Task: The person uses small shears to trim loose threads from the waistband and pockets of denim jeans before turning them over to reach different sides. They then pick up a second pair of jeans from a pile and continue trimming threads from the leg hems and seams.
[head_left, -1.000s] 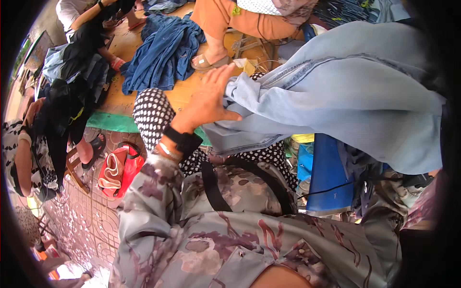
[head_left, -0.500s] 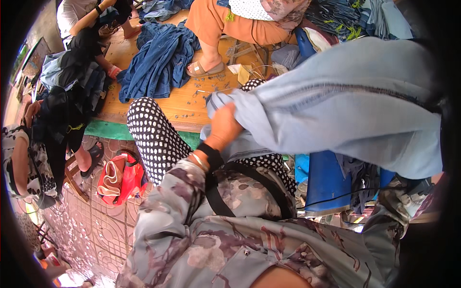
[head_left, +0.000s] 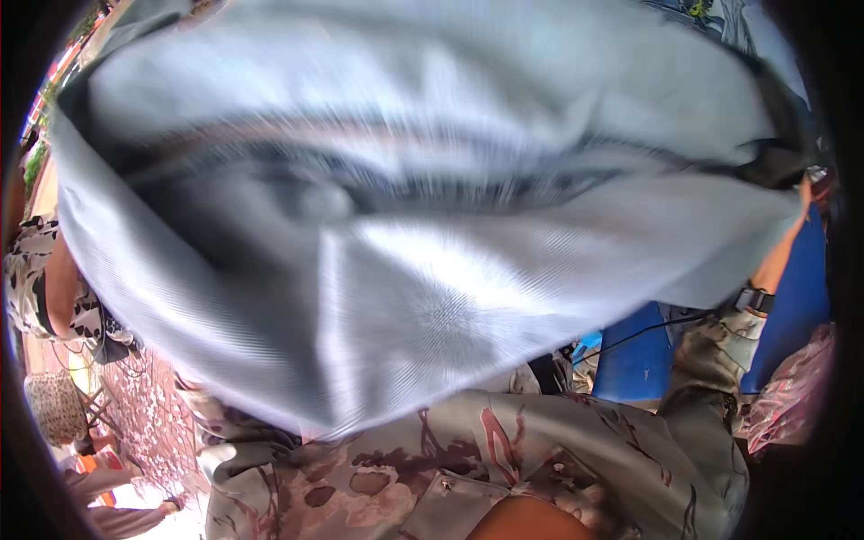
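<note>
A light blue-grey denim garment (head_left: pixel 504 270) is spread wide before me, blurred by motion and filling most of the view. A dark, frayed-looking seam runs lengthwise across it. At the garment's right end, my right hand (head_left: pixel 801 202) grips its edge, with the fingers largely lost at the dark rim of the picture. A dark band circles that wrist. My left hand and most of the left forearm are hidden behind the cloth; only part of the left sleeve (head_left: pixel 243 432) shows below it.
A blue panel-like surface (head_left: pixel 630 360) stands at the right, with a black cable across it. Pinkish plastic (head_left: pixel 796 387) lies at the far right. Another person's arm (head_left: pixel 61 288) shows at the left, above patterned paving (head_left: pixel 148 405). The garment hides the middle.
The denim garment has swung up and left, from lying across my lap and right side to covering most of the view. My left hand has gone out of sight behind it; my right wrist now shows.
</note>
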The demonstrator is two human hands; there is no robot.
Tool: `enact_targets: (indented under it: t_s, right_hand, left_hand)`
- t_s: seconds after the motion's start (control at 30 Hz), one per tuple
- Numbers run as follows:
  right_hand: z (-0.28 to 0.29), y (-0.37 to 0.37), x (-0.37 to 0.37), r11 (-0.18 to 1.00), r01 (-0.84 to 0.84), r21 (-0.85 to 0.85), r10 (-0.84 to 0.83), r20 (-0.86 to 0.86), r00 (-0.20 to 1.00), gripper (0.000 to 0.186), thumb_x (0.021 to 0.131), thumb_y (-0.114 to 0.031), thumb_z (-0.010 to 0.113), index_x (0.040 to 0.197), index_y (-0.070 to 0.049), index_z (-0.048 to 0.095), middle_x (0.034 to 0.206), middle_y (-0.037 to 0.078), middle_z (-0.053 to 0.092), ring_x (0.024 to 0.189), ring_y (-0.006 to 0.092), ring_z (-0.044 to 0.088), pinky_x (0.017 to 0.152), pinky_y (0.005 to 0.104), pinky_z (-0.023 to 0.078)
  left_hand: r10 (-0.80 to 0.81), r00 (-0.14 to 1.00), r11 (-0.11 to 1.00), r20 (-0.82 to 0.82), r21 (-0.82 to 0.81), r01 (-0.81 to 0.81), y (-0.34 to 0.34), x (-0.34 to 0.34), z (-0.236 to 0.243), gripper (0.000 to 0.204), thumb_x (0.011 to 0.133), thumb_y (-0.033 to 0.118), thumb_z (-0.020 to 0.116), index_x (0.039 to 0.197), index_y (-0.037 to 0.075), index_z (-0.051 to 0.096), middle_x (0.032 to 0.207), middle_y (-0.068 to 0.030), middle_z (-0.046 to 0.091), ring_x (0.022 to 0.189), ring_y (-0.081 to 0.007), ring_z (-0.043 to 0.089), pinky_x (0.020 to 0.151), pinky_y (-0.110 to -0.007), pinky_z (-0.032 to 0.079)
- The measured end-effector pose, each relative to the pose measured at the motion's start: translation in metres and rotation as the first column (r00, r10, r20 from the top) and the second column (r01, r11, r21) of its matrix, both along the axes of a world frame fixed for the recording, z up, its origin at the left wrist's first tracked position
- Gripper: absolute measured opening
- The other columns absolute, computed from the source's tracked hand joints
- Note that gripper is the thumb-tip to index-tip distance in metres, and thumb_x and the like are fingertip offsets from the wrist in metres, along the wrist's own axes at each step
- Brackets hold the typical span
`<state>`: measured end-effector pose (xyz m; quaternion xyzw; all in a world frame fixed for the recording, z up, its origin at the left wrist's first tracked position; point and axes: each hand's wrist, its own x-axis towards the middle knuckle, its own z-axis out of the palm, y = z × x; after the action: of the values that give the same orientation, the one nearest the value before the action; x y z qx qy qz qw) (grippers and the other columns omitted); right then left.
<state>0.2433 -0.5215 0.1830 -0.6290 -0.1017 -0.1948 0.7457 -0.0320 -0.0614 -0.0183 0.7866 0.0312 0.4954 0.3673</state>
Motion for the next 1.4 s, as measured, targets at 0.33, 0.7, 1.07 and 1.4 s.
enact_targets:
  t_s: [0.33, 0.7, 1.07, 1.4]
  right_hand:
    - [-0.193, 0.203, -0.029, 0.934, -0.290, -0.206, 0.221, -0.305, 0.927, 0.033, 0.072, -0.002, 0.055, 0.104, 0.002, 0.061, 0.093, 0.002, 0.063, 0.082, 0.0102, 0.057, 0.078, 0.0244, 0.045]
    - [-0.122, 0.224, 0.001, 0.941, -0.018, -0.339, 0.090, 0.198, 0.976, 0.031, 0.079, 0.003, 0.059, 0.111, 0.006, 0.058, 0.097, 0.004, 0.062, 0.084, 0.0092, 0.057, 0.078, 0.0220, 0.045]
    - [-0.246, 0.398, -0.029, 0.142, -0.544, -0.827, 0.722, -0.289, 0.628, 0.026, 0.068, -0.010, 0.063, 0.091, -0.001, 0.060, 0.073, 0.013, 0.057, 0.066, 0.0259, 0.058, 0.057, 0.0335, 0.046]
    - [-0.301, 0.436, -0.005, 0.380, -0.811, -0.444, 0.634, -0.514, 0.578, 0.028, 0.070, -0.011, 0.062, 0.093, 0.003, 0.060, 0.067, 0.000, 0.053, 0.063, 0.0085, 0.047, 0.059, 0.0254, 0.040]
  left_hand:
    - [-0.037, 0.826, 0.984, -0.562, 0.123, 0.128, 0.034, 0.031, -0.010, 0.056, 0.058, -0.005, 0.061, 0.112, -0.002, 0.051, 0.101, -0.0233, 0.055, 0.089, -0.0432, 0.056, 0.076, -0.046, 0.048]
    - [-0.247, 0.587, 0.818, -0.771, 0.159, 0.553, 0.007, 0.051, 0.006, 0.053, 0.054, 0.002, 0.067, 0.105, 0.002, 0.053, 0.089, -0.0151, 0.057, 0.070, -0.0321, 0.061, 0.057, -0.039, 0.051]
    - [-0.294, 0.405, 0.762, -0.866, 0.044, 0.646, 0.010, 0.090, -0.068, 0.031, 0.061, 0.001, 0.061, 0.090, -0.003, 0.054, 0.075, -0.0160, 0.062, 0.068, -0.0296, 0.063, 0.058, -0.037, 0.050]
    - [-0.553, 0.380, 0.784, -0.741, -0.309, 0.539, 0.047, 0.053, -0.030, 0.040, 0.074, 0.010, 0.063, 0.109, -0.003, 0.049, 0.093, -0.0179, 0.054, 0.080, -0.0364, 0.060, 0.068, -0.042, 0.049]
